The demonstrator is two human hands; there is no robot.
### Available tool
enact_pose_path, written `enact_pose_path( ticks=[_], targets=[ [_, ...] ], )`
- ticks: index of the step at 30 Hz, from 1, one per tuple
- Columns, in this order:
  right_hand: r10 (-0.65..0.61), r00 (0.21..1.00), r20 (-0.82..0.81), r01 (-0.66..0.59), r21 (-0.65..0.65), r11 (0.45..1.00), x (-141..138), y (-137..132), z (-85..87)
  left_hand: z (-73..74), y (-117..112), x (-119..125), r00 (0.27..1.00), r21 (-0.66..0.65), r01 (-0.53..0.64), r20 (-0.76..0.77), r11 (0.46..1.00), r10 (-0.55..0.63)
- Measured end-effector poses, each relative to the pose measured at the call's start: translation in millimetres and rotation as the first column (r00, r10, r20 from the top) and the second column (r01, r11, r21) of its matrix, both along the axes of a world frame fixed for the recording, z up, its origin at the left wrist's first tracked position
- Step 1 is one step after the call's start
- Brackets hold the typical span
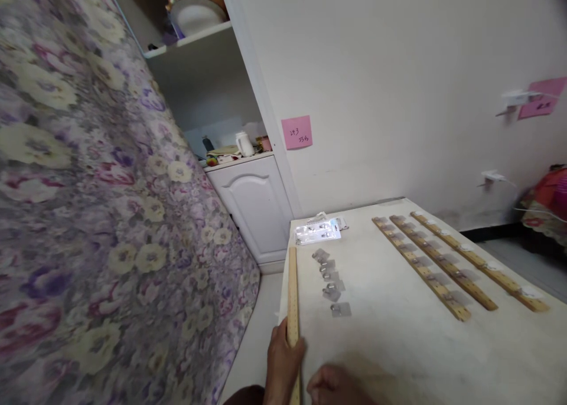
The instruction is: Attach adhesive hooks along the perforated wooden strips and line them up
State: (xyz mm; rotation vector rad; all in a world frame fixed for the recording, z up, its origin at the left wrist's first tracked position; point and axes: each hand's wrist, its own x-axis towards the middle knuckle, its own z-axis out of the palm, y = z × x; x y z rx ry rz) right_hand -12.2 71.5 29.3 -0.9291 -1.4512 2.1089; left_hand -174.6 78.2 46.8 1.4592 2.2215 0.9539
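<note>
Left hand [282, 362] clasps wooden strip [293, 287] along table [372, 340]; right hand [333, 385] near, fingers curled, can't tell if holding anything!

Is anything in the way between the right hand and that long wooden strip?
Nothing visible: just a sliver of tabletop shows between the right hand and the wooden strip, which the left hand grips. The small clear pieces lie farther forward, outside that gap.
</note>
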Motion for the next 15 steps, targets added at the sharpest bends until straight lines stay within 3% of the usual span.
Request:
enact_pose_path(
  ticks=[4,10,15],
  targets=[
    [0.007,0.998,-0.055,-0.010,-0.046,0.999,2,0,1.0,-5.4,1,-9,0.996,-0.010,-0.016,-0.086,1.000,0.015],
    [-0.014,1.000,0.022,0.013,0.035,0.999,6,0,-25.0,-10.4,-1,-11,0.989,-0.030,-0.055,-0.141,0.998,0.050],
    [-0.095,0.995,0.017,0.093,0.100,0.991,54,12,-25.0,-15.8,4,-15,0.974,-0.059,-0.013,-0.228,0.998,-0.001]
  ],
)
